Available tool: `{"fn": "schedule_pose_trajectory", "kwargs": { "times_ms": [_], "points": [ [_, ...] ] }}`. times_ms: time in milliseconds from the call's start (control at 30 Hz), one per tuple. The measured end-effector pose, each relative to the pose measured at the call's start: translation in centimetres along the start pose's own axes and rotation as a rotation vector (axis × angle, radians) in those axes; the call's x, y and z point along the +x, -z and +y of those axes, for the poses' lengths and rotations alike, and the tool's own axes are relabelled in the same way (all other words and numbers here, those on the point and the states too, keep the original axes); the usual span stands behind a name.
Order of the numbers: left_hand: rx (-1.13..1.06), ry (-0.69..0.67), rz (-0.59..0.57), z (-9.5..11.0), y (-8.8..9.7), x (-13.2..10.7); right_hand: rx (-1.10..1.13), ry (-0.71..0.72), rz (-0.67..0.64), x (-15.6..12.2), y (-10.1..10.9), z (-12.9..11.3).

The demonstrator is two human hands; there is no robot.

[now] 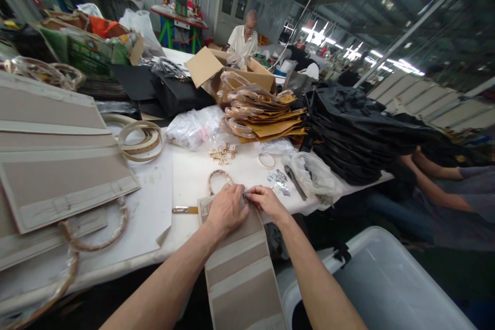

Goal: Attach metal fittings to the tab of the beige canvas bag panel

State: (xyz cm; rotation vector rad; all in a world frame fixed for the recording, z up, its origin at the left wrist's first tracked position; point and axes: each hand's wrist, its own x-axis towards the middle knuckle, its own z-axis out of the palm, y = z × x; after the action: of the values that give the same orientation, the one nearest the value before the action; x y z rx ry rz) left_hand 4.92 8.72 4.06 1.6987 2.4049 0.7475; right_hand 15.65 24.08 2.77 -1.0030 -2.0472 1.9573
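A long beige fabric panel [242, 273] with lighter bands hangs from the white table [185, 175] edge toward me. My left hand [226, 209] presses down on its top end with fingers curled over it. My right hand [265, 201] pinches the panel's top edge beside the left hand, closed on a small part I cannot make out. A plastic-wrapped ring handle [219, 178] lies just beyond my left hand. Small gold metal fittings [223, 153] lie farther back on the table.
Stacked beige panels [58, 165] fill the left. Strap coils [141, 139], plastic bags [193, 126], tan pieces [266, 118] and a black fabric pile [356, 129] lie behind. A grey bin [386, 278] stands lower right. Another person's arms [436, 175] are at right; a person [244, 36] sits far back.
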Motion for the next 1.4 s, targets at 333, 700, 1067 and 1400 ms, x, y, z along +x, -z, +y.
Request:
{"fn": "schedule_pose_trajectory", "kwargs": {
  "times_ms": [333, 700, 1067, 1400],
  "points": [
    [-0.079, 0.009, 0.012, -0.3, -0.1, 0.1, -0.014, -0.006, 0.025, 0.2, 0.1, 0.7],
    [-0.17, 0.067, 0.021, -0.6, -0.1, 0.4, -0.067, 0.093, 0.051, 0.3, -0.1, 1.9],
    [-0.141, 0.146, 0.042, 0.0, 0.1, 0.9, -0.198, 0.291, 0.089, -0.9, -0.4, 1.8],
    [-0.103, 0.172, 0.048, 0.1, -0.6, 1.2, -0.173, 0.27, 0.096, -0.5, -0.4, 2.2]
  ]
}}
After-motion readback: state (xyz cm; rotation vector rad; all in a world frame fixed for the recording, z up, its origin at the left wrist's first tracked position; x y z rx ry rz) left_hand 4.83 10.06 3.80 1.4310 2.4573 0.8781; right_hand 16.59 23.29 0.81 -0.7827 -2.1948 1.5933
